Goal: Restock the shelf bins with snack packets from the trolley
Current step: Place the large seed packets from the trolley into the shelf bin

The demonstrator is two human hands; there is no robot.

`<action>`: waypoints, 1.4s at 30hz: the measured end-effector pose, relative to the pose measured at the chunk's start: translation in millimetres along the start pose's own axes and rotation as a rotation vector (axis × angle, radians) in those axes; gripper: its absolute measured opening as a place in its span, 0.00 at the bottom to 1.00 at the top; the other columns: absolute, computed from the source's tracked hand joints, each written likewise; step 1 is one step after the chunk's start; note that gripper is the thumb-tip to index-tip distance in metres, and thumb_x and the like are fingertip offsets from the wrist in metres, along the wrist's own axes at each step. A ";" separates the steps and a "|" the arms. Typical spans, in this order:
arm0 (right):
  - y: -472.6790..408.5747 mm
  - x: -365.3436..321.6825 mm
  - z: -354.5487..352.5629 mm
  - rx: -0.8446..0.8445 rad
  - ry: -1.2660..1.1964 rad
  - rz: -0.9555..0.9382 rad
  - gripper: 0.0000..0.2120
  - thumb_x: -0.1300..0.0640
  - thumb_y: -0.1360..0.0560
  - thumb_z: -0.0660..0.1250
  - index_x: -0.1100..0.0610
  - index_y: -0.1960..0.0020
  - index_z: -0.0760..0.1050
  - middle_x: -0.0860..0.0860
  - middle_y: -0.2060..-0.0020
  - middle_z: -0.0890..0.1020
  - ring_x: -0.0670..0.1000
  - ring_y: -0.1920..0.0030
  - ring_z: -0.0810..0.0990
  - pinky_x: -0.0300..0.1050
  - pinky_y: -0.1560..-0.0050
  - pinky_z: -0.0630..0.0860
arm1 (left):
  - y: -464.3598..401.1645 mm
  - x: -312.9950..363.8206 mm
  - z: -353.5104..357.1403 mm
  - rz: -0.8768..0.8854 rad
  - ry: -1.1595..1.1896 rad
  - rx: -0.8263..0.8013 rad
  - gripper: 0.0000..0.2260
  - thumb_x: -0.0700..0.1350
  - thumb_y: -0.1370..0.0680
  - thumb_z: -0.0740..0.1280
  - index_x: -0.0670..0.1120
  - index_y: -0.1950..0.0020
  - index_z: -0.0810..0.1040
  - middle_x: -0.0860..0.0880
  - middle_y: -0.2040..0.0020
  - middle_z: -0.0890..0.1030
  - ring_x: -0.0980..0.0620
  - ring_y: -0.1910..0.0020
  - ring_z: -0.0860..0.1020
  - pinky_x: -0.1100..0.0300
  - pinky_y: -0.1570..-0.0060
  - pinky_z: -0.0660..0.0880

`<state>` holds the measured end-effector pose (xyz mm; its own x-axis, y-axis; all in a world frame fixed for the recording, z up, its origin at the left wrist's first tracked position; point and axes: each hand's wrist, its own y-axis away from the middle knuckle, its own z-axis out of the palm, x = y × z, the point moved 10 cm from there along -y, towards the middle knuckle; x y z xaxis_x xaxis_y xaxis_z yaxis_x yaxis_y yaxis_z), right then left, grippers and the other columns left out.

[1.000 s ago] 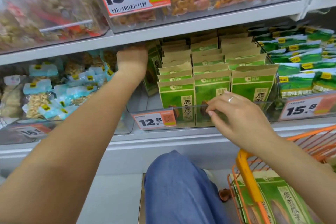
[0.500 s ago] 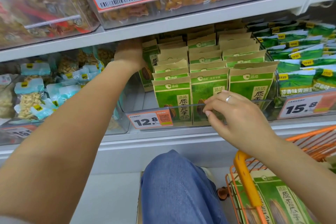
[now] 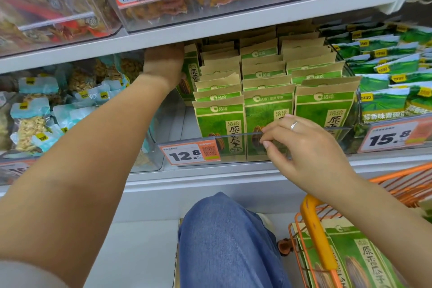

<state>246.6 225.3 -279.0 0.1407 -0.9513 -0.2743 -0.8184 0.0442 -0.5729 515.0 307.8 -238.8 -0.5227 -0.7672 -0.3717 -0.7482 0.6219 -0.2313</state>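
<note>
Rows of green and tan seed packets [image 3: 268, 110] stand upright in a clear shelf bin [image 3: 346, 134] tagged 12.8. My left hand [image 3: 163, 65] reaches deep along the bin's left side and grips a packet turned sideways [image 3: 191, 75]; its fingers are hidden behind that packet. My right hand [image 3: 304, 147], with a ring on it, pinches the bin's clear front rim with thumb and curled fingers. At the lower right stands the orange trolley [image 3: 313, 229], which holds more of the same green packets [image 3: 355, 257].
Blue-topped nut packs [image 3: 35, 110] fill the bin to the left, and darker green pea packs [image 3: 392, 77] the bin to the right. An upper shelf [image 3: 233, 23] with clear bins hangs close above my left hand. My knee in blue jeans [image 3: 224, 236] is below.
The sideways packet shows more beside my left hand, which stays at the bin's back left. My right hand keeps its hold on the front rim. The view has shifted slightly.
</note>
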 end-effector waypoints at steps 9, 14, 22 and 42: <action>13.6 10.3 -41.1 -0.014 -0.166 -0.003 0.10 0.55 0.24 0.62 0.56 0.52 0.81 0.49 0.53 0.82 0.52 0.51 0.80 0.49 0.52 0.76 | 47.2 -17.1 -31.0 -0.208 0.180 0.052 0.30 0.54 0.24 0.67 0.39 0.28 0.65 0.32 0.32 0.68 0.33 0.33 0.67 0.42 0.35 0.66; 78.0 46.8 -97.2 -0.121 -0.087 0.055 0.11 0.53 0.23 0.62 0.57 0.55 0.81 0.49 0.64 0.82 0.46 0.64 0.79 0.47 0.63 0.76 | 155.2 -6.4 -46.2 -0.144 0.818 0.141 0.27 0.67 0.25 0.60 0.48 0.37 0.74 0.44 0.42 0.79 0.41 0.42 0.76 0.43 0.40 0.72; 251.2 92.0 11.1 -1.445 0.272 0.212 0.24 0.38 0.25 0.63 0.48 0.33 0.71 0.49 0.41 0.79 0.54 0.40 0.76 0.45 0.46 0.72 | 238.5 227.4 -117.7 0.548 0.964 0.073 0.19 0.56 0.24 0.60 0.47 0.41 0.80 0.49 0.40 0.78 0.47 0.37 0.72 0.57 0.35 0.63; 168.5 118.2 -83.2 -0.682 -0.576 0.641 0.13 0.49 0.32 0.74 0.58 0.56 0.85 0.62 0.59 0.84 0.51 0.60 0.79 0.47 0.58 0.75 | 223.0 255.3 -83.3 0.208 1.715 -0.243 0.13 0.60 0.24 0.63 0.57 0.46 0.80 0.58 0.48 0.82 0.61 0.47 0.78 0.62 0.48 0.73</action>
<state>79.0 94.9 -343.6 -0.3268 -0.5189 -0.7899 -0.9436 0.1326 0.3033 180.7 237.5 -310.4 -0.2925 -0.0669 0.9539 -0.5735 0.8105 -0.1190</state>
